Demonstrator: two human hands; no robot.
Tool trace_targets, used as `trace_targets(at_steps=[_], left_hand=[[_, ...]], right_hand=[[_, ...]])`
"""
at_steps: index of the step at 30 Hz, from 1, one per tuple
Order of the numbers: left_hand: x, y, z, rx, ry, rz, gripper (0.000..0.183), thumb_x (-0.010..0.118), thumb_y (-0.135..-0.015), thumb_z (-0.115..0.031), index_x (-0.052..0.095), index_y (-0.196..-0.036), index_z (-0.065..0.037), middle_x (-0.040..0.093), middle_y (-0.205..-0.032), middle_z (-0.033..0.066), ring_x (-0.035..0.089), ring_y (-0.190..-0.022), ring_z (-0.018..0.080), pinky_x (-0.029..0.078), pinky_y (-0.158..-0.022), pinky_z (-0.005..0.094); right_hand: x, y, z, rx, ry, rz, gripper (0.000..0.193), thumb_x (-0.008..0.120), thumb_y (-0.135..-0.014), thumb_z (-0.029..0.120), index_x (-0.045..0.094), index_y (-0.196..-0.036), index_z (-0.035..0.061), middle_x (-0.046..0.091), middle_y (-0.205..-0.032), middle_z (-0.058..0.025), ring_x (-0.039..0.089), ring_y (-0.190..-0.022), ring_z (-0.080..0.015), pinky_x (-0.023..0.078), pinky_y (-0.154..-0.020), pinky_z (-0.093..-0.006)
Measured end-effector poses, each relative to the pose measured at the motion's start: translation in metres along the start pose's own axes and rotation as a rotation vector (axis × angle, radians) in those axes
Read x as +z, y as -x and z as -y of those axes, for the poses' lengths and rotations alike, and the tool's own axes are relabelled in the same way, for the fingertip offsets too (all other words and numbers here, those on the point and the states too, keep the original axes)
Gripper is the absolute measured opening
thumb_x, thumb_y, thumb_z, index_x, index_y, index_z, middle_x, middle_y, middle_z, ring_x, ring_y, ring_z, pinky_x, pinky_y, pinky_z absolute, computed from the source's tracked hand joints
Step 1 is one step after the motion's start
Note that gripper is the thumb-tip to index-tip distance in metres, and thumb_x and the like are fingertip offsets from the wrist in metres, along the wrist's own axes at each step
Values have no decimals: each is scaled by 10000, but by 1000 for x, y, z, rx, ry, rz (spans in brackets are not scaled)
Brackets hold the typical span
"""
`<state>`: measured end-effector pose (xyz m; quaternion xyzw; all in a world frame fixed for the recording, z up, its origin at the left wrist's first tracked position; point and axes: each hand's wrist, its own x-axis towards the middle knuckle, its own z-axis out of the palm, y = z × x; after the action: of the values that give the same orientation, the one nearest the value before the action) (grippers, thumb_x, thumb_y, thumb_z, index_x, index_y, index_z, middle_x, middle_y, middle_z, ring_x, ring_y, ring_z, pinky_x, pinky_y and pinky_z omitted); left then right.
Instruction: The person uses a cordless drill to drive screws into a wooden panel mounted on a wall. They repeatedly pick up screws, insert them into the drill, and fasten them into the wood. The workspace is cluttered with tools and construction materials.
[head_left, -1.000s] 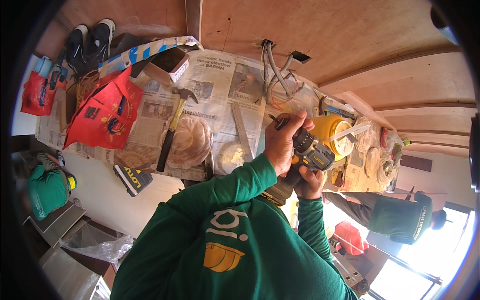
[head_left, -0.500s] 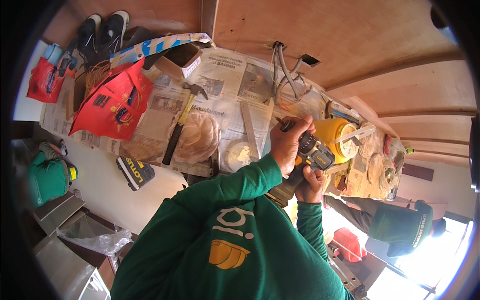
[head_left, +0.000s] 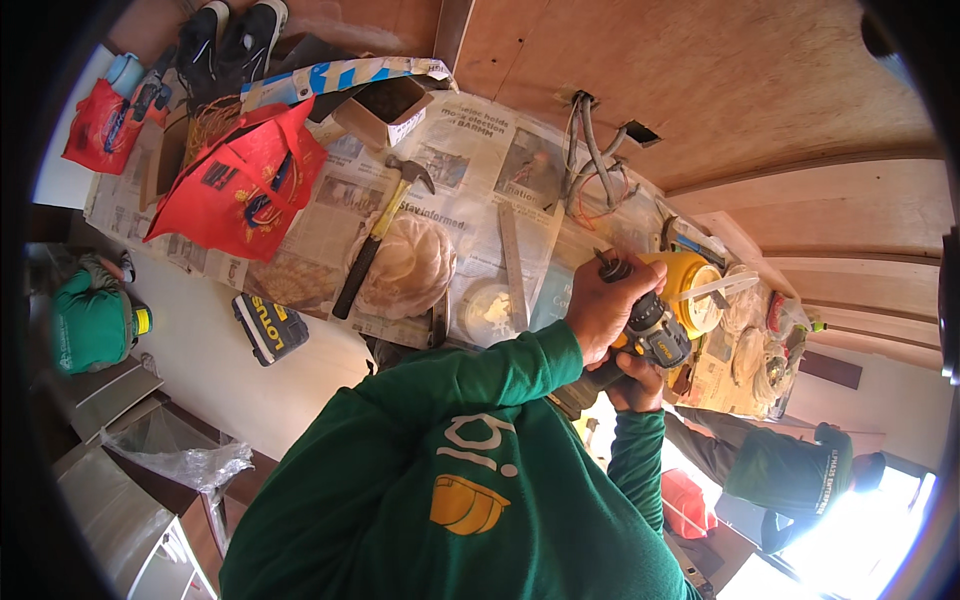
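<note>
Hands on the drill at a cluttered table

Hands meet on a yellow-and-black cordless power drill (head_left: 652, 340), held just above the newspaper-covered table (head_left: 330, 210). The left hand (head_left: 605, 305) wraps closed over the front of the tool near its chuck, while the right hand (head_left: 638, 375) grips the handle from below; both are clasped tight on the drill. The step in hand looks like seating or tightening a bit at the chuck, though the bit itself is too small to make out. A sound next move would call for a firm twist with the tool kept steady and pointed away from the body. Just beyond the drill stands a round yellow container (head_left: 690, 290). Further left lie a flat metal ruler (head_left: 512, 265), a claw hammer with a yellow-and-black handle (head_left: 378, 235), a red cloth bag (head_left: 245, 185) and a loose black-and-yellow battery pack (head_left: 270, 327). Grey cables (head_left: 590, 160) hang from the plywood wall.
</note>
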<state>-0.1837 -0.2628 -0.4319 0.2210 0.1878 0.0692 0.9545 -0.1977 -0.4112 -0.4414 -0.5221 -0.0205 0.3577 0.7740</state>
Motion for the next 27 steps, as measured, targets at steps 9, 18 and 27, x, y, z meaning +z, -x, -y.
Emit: trace_targets(at_steps=[9, 18, 27], left_hand=[[12, 22, -9, 90, -251, 34, 276, 786, -834, -241, 589, -851, -49, 628, -774, 28, 576, -666, 73, 483, -602, 245], [15, 24, -4, 125, -166, 60, 233, 770, -844, -192, 596, -864, -39, 656, -797, 50, 625, -722, 91, 511, -647, 251], [13, 17, -7, 116, -145, 14, 236, 777, -827, -193, 612, -827, -25, 660, -776, 44, 610, -689, 85, 506, -660, 252]], right_hand=[[-33, 5, -16, -37, -168, 88, 610, 691, -706, 60, 508, -1288, 35, 642, -1074, -111, 624, -986, -269, 512, -914, -425], [-36, 13, -11, 12, -118, 46, 650, 686, -716, 46, 480, -1333, 26, 624, -1178, -123, 629, -1050, -287, 512, -958, -438], [-5, 8, -15, -179, -91, -53, 667, 708, -783, 208, 419, -1350, 9, 580, -1167, -141, 613, -984, -255, 522, -876, -397]])
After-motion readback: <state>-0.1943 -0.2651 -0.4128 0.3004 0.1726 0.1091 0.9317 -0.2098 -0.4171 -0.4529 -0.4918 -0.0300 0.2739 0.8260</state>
